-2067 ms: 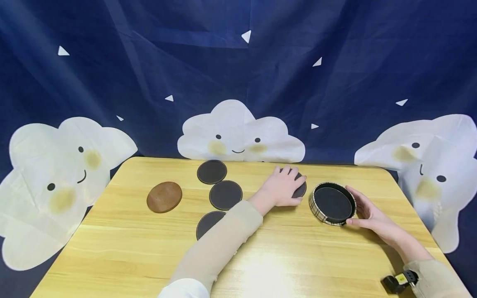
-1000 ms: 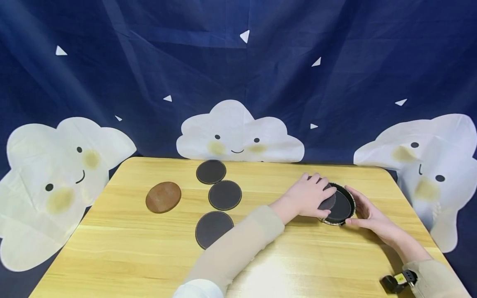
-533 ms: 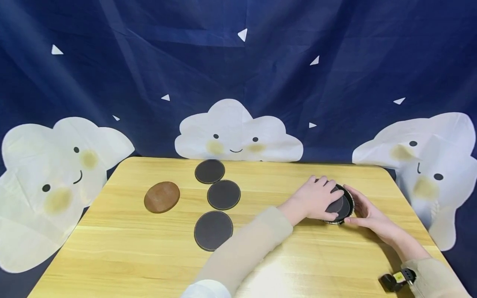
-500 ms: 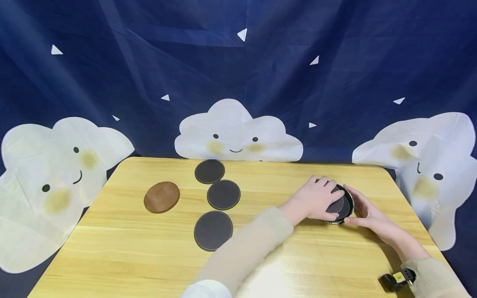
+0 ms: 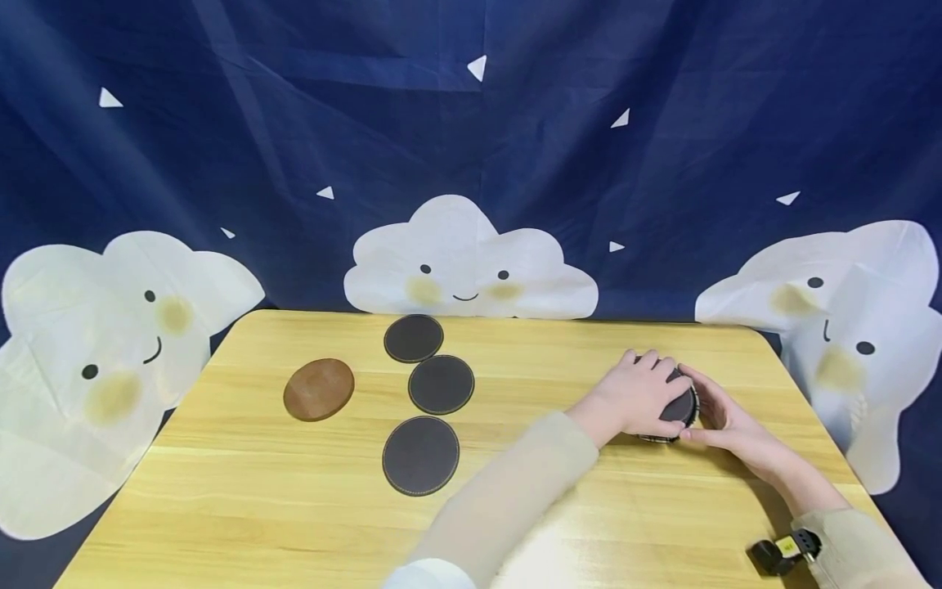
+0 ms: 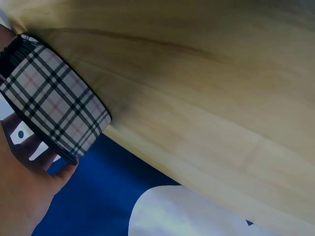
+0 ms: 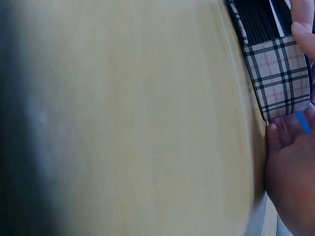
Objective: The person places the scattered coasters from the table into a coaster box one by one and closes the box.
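Navy cloud-print cloth point(image 5: 412, 139) hangs behind a wooden table point(image 5: 221, 507).

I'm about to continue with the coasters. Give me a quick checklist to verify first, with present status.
1. Right grip steadying the plaid holder: ok, fingers and thumb at its side.
2. Holder upright on the table: ok.
3. Left grip on a black coaster at the holder's opening: ok, fingers and thumb reach across it.
4. That coaster seated flat inside: cannot tell, the hand covers much of it.
5. Other black coasters in the holder: not ok, three lie on the table.
6. Brown disc away from both grips: ok.
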`<state>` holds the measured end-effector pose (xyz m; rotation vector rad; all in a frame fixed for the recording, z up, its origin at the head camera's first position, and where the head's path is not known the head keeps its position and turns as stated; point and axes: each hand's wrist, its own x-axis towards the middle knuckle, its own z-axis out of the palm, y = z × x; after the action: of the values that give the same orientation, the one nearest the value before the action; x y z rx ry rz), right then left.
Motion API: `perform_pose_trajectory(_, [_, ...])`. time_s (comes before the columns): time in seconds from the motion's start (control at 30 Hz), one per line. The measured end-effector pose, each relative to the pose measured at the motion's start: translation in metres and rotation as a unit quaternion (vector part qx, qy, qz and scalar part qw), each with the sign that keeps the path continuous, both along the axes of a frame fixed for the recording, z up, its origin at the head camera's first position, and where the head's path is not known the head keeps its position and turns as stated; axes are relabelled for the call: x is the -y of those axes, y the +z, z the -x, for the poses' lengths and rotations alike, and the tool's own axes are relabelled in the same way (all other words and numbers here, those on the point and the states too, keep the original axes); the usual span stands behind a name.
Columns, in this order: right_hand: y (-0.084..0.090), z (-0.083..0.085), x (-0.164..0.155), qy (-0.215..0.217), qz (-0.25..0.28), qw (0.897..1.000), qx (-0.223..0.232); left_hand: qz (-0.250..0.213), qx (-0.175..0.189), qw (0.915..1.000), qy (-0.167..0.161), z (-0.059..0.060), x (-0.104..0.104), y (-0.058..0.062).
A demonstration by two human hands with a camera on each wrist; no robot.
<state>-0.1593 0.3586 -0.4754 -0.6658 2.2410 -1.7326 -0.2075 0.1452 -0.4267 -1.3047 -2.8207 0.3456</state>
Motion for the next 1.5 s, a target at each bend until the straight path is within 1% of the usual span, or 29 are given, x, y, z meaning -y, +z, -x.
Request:
perform_pose_trajectory(0.27, [-0.001, 0.0, 0.001, 0.001, -0.002, 1.0, -0.011, -0.004, 0.007, 0.9999, 0.012, -0.001, -0.004, -0.004])
perform_pose_trajectory(0.53, [-0.003, -0.001, -0.001, -0.004, -0.004, 1.0, -0.008, 0.002, 0.013, 0.9999, 0.008, -0.003, -0.006, -0.003])
perform_pose_trajectory(0.97, [-0.002, -0.002, -0.002, -0.004, -0.012, 1.0, 0.0, 0.008, 0.022, 0.9997, 0.006, -0.006, -0.008, -0.01])
perform_pose_trajectory(1.07, [-0.002, -0.001, -0.002, -0.005, -0.015, 1.0, -0.002, 0.002, 0.02, 0.9998, -0.003, -0.007, -0.007, -0.011])
perform_pose_trajectory(1.17, [-0.001, -0.001, -0.001, -0.003, -0.014, 1.0, -0.006, -0.002, 0.018, 0.9998, -0.006, -0.007, -0.007, -0.013])
perform_pose_trajectory(1.3, [-0.001, -0.001, -0.001, -0.004, -0.014, 1.0, -0.006, 0.003, 0.016, 0.9999, 0.001, -0.007, -0.007, -0.014])
perform_pose_trajectory(1.5, [-0.001, 0.0, -0.001, -0.001, -0.008, 1.0, -0.009, 0.011, 0.001, 0.9999, -0.002, -0.007, -0.005, -0.013])
